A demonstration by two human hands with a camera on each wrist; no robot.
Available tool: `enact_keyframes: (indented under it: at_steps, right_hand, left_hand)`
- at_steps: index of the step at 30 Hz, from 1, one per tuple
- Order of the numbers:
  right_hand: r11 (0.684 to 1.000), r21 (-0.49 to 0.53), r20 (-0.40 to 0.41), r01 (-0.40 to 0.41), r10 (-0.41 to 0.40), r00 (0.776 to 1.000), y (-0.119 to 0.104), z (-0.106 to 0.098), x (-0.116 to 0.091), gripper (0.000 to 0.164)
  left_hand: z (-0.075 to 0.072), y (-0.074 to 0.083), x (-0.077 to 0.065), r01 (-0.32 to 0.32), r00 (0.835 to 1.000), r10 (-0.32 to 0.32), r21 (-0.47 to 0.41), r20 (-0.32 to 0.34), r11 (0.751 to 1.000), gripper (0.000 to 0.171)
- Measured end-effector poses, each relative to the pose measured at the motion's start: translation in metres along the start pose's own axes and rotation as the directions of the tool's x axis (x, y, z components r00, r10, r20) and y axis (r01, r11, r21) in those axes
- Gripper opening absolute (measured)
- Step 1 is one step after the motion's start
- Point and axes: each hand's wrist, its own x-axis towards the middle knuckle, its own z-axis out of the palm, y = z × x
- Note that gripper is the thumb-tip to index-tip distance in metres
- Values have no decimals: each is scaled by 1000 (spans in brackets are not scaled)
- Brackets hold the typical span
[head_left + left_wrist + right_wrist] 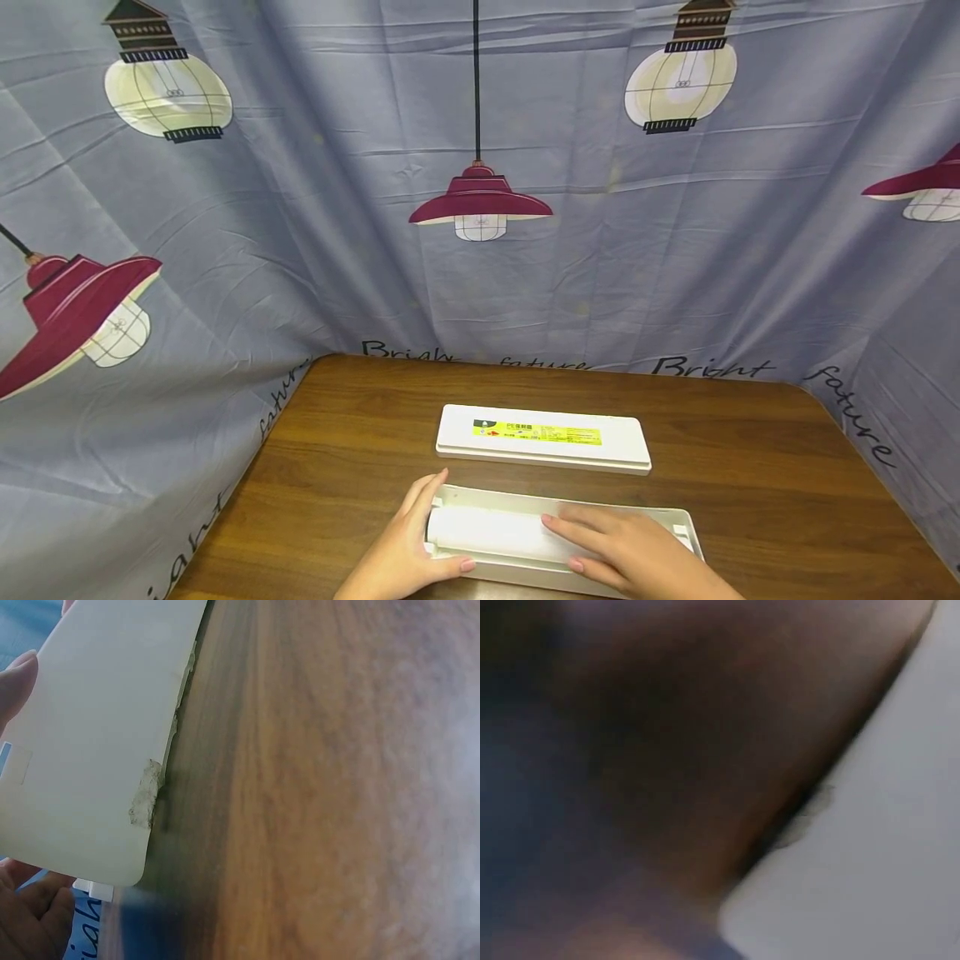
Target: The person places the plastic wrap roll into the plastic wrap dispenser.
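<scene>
A long white cling film box lies open-topped near the table's front edge, with a white roll of film inside. My left hand grips the box's left end, thumb on the near wall and fingers at the far corner. Over the right half of the box, my right hand has its fingers fairly straight, the tips at the roll; it covers that part of the roll. The left wrist view shows the box's outer wall with a worn, peeling patch near one edge. In the blurred right wrist view, the box wall fills the right side.
The white lid, with a yellow label marked PE, lies just beyond the box. Brown wood-grain table surrounds both. A grey-blue curtain printed with lamps hangs around the table's back and sides.
</scene>
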Motion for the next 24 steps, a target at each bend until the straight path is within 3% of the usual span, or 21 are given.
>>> enact_keyframes:
  at_steps: [10,16,20,24]
  right_hand:
    - [990,-85,-169,117,-130,977,7,9,-15,66]
    - [994,-83,-238,77,-95,967,12,5,-27,61]
    - [995,-70,-292,65,-83,953,16,3,-37,56]
    - [999,-47,-293,3,-17,956,17,0,-51,64]
  left_hand:
    - [-1,-3,-4,35,999,-35,-50,-12,998,111]
    - [-3,-5,-6,61,998,-63,-81,-28,995,110]
    - [-3,-8,-8,32,998,-35,-55,-56,998,110]
    - [-5,-11,-9,31,998,-34,-59,-53,998,110]
